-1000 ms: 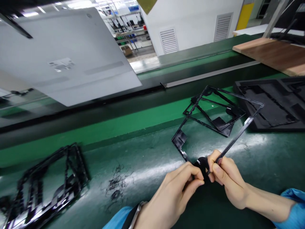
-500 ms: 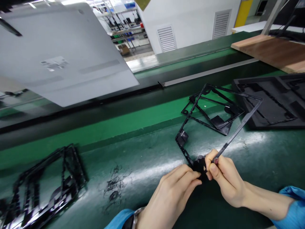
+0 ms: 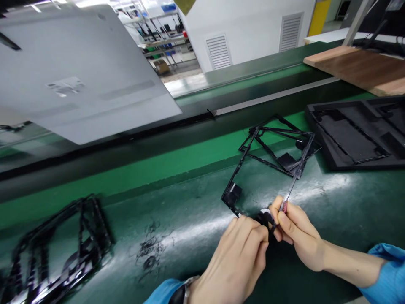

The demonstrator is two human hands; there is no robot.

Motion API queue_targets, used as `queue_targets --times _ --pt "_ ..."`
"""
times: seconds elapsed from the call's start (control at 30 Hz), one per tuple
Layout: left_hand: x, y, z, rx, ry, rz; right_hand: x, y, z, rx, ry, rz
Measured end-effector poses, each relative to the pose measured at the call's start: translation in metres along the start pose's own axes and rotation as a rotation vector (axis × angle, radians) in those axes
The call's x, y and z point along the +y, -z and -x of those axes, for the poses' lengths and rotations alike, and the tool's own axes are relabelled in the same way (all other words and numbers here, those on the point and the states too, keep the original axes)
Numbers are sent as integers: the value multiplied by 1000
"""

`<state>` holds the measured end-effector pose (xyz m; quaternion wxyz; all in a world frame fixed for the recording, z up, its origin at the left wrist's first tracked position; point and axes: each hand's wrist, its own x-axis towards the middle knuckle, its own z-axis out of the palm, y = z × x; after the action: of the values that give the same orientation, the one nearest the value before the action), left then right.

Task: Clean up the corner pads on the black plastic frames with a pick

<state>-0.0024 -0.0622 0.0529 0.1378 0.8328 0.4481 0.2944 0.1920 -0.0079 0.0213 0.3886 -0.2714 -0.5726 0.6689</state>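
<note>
A thin black plastic frame is held up at a tilt between my two hands. My left hand is closed on its near edge, with the fingertips bent over the part they grip. My right hand pinches the frame's near right side, and a small reddish bit shows between thumb and finger; its kind I cannot make out. Between the hands sits a dark rounded piece, partly hidden by fingers. Behind the held frame, more black frames lie overlapping on the green bench.
A pile of black frames lies at the left. Thin black shavings are scattered beside it. A dark foam tray holding frames stands at the right, below a wooden board. A grey panel rises at the upper left.
The held frame has tilted and swung left, its far right corner now lower and nearer the frames behind. My left hand has shifted its hold and turned knuckles-up; the right hand stays nearly in place.
</note>
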Motion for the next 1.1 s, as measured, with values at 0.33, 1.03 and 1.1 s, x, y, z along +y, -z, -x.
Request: queue_targets --times 0.33,1.03,1.1 --pt "1 -10 13 49 -112 192 -1 -5 0 -28 -201 -201" --pt "4 -7 11 31 16 287 -5 -6 2 94 -256 -270" --pt "3 -4 10 48 35 317 -6 -6 2 117 -274 -292"
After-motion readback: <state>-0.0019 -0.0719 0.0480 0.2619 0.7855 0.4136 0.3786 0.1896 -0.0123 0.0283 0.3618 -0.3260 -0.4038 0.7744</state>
